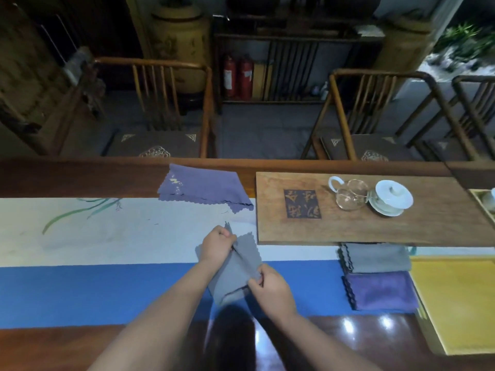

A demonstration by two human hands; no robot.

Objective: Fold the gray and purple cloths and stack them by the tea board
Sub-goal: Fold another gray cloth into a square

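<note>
A gray cloth (238,271) with scalloped edges is held just above the table runner, partly folded. My left hand (217,246) grips its far edge and my right hand (270,286) pinches its near right corner. A purple cloth (203,187), loosely folded, lies at the far side of the table, left of the wooden tea board (428,226). Just in front of the tea board lie a folded gray cloth (377,257) and, nearer me, a folded purple cloth (383,290), side by side.
On the tea board stand a glass pitcher (349,195) and a white lidded cup on a saucer (392,196). A yellow tray (458,301) lies at the right. The white and blue runner (93,263) covers the table. Wooden chairs (166,103) stand beyond the far edge.
</note>
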